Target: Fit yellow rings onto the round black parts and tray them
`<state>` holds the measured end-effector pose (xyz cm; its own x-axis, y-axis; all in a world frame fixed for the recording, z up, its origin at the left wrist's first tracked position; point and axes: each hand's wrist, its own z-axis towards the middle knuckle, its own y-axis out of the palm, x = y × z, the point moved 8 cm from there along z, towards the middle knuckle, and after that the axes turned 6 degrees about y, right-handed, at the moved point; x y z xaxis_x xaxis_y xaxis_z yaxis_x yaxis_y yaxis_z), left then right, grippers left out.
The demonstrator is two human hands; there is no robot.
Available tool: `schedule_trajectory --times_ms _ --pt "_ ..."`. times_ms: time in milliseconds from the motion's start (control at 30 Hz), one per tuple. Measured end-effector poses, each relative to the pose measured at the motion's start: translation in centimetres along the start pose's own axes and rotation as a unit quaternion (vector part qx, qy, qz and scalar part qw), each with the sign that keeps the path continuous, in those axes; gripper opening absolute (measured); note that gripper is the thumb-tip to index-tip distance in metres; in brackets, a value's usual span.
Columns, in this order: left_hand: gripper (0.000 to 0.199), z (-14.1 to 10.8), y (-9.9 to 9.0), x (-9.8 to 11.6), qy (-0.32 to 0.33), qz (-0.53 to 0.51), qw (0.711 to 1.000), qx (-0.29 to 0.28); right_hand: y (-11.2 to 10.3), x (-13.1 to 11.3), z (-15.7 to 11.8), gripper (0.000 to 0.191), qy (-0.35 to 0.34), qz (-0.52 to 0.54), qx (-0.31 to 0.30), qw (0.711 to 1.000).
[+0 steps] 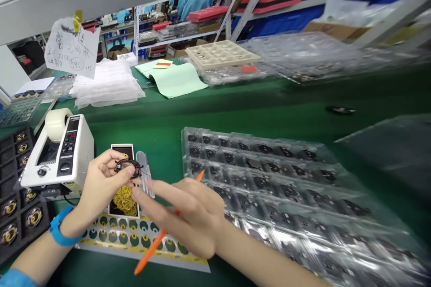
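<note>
Two bare hands. Right hand (195,210) nearest, fingers closed around one orange stick (150,252), fingertips reaching toward the black wire coil (137,170); contact unclear, blur. Left hand (104,179), one blue band (62,228) at its wrist, pinches that coil between thumb and fingers, over the white box (123,145). Coil looks light and springy, likely fragile where strands run thin; probably not slippery, but loose loops could snag or bend. Best hold: the bundled rim, light squeeze, no tugging on free ends.

Counts, near to far. One sticker sheet (117,248), two rows of stickers (170,245), total blocked by the right hand. One black tray (6,157) at far left, at least seven round parts (34,217), frame cuts it off. Clear trays (183,143) at right, several rows of black parts (265,148), about seven in the farthest row, glare on the rest. One white box, yellow pieces (125,199) heaped inside, uncountable. One clear plastic piece (142,160) just beside it. One tape dispenser (85,143), one tape roll (58,123). One small black item (340,110) on the green bench (158,123). Farther: one green sheet (178,80), one white stack (104,87), one beige tray (229,62), one hanging note (72,49). Red trays (208,13) behind, uncounted.
</note>
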<state>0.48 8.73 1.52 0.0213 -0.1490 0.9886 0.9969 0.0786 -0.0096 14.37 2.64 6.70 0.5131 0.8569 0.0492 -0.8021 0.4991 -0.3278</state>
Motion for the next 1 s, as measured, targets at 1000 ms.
schedule_trajectory --times_ms 1000 --pt "0.021 -3.1 1.2 1.5 0.16 0.1 0.981 0.051 1.5 2.2 -0.2 0.012 0.069 0.077 -0.022 0.994"
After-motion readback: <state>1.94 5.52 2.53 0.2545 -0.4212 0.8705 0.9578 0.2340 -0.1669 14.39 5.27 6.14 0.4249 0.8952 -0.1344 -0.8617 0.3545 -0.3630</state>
